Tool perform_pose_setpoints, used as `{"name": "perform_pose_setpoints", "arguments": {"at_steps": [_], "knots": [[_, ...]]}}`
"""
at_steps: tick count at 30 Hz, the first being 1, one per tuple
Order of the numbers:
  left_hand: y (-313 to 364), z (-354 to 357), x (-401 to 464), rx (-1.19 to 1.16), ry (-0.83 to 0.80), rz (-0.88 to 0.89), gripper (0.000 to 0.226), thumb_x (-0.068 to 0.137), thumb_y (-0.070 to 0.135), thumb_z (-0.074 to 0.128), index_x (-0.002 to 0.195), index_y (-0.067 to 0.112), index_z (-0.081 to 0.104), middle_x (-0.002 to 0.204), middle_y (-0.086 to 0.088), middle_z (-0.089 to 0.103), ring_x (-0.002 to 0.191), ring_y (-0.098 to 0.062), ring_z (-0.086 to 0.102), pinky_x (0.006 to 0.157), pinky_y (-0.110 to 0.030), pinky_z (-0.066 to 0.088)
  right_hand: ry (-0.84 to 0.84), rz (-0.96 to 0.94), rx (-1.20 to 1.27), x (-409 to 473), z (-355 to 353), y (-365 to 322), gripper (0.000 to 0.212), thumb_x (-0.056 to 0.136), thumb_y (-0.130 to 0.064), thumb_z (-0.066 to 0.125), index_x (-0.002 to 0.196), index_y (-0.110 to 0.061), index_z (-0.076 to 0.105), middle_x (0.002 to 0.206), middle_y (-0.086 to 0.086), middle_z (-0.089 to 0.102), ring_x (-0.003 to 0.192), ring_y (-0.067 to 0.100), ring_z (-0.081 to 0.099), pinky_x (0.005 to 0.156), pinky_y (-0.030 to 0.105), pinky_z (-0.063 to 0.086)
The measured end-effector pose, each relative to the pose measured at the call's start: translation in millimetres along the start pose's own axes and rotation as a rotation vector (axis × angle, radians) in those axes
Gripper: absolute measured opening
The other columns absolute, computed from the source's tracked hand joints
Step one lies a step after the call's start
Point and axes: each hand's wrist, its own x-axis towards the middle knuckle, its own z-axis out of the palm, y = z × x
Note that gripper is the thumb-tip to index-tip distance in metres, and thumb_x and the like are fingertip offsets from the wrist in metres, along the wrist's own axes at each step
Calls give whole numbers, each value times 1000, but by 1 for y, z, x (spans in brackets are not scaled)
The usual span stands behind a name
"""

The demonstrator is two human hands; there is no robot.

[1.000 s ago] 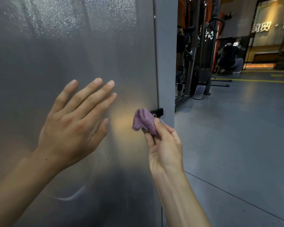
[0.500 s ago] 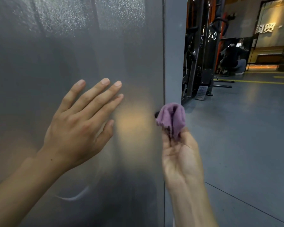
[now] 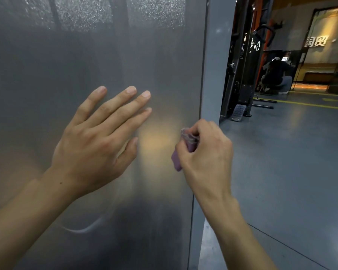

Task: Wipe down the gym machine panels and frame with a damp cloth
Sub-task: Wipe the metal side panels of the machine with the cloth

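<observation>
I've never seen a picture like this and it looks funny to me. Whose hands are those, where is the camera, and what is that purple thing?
The camera sits on a person's head and looks forward and down, so you see their own two hands as they see them. In front stands a big frosted grey panel of a gym machine, with a plain grey frame post along its right edge. The left hand lies flat on the panel, fingers straight. The right hand is curled round a small purple cleaning cloth, bunched up, at the panel's right edge near the post. Behind, on the grey floor, stand more dark gym machines.
</observation>
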Motion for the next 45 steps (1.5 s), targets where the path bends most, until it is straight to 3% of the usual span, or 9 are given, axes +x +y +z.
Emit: {"name": "perform_pose_setpoints", "arguments": {"at_steps": [7, 11, 15, 20, 26, 32, 37, 41, 45], "knots": [[0, -1, 0, -10, 14, 0, 49, 100, 22, 56, 147, 10, 57, 163, -5, 41, 152, -23, 37, 125, -53, 26, 106, 40, 53, 7, -7, -1, 21, 84, -14, 74, 74, -16, 55, 74, -5, 55, 66, 11, 49, 59, 26, 38], [0, -1, 1, -12, 8, 3, 49, 100, 21, 56, 147, 10, 57, 163, -5, 41, 152, -23, 37, 124, -54, 27, 18, -15, 23, -10, 5, 8, 26, 79, -7, 75, 72, -16, 52, 74, -6, 52, 66, 13, 44, 58, 21, 31], [0, -2, 1, -1, 9, -1, 49, 100, 22, 55, 148, 10, 56, 163, -5, 41, 152, -23, 37, 124, -54, 27, 64, -40, 113, -13, 5, 14, 16, 86, -12, 76, 80, -16, 62, 80, -4, 57, 68, 11, 51, 62, 24, 40], [-1, -2, 0, 21, -11, -2, 50, 100, 21, 55, 149, 11, 55, 164, -5, 39, 153, -23, 35, 124, -55, 27, -66, -44, 137, -34, 4, 26, 14, 85, -11, 79, 89, -20, 69, 86, -10, 61, 75, 8, 58, 64, 26, 47], [1, -4, 1, 13, -44, 0, 51, 100, 22, 54, 150, 12, 54, 165, -4, 38, 154, -23, 34, 125, -54, 25, 113, 62, 131, -27, -12, 46, 19, 82, -8, 79, 95, -20, 72, 92, -8, 65, 79, 8, 60, 68, 29, 48], [-1, -13, 3, -42, -131, -1, 52, 100, 24, 55, 151, 12, 52, 166, -4, 36, 156, -22, 30, 127, -53, 19, 104, -37, 194, -49, 30, 16, 16, 84, -7, 79, 95, -16, 72, 91, -3, 64, 75, 13, 61, 66, 29, 49], [-7, -40, -16, -154, -270, -17, 53, 104, 26, 50, 154, 10, 46, 165, -4, 37, 156, -20, 29, 128, -50, 20, 104, -24, 166, -53, 23, 40, 18, 88, -14, 79, 104, -19, 73, 100, -4, 67, 84, 14, 64, 70, 24, 47], [-11, -57, -45, -142, -266, -102, 51, 101, 17, 53, 150, 7, 51, 162, -6, 43, 154, -22, 34, 126, -52, 26, 167, 73, 177, -49, 19, 49, 17, 88, -9, 77, 104, -11, 71, 102, 4, 66, 87, 3, 53, 78, 4, 35], [-9, -66, -70, -190, -219, -196, 50, 96, 8, 56, 146, 4, 55, 159, -7, 46, 152, -24, 38, 125, -51, 28, 131, -35, 222, -64, 44, 3, 15, 89, -5, 75, 103, -8, 71, 102, 4, 65, 87, 6, 57, 81, 8, 39]]}}
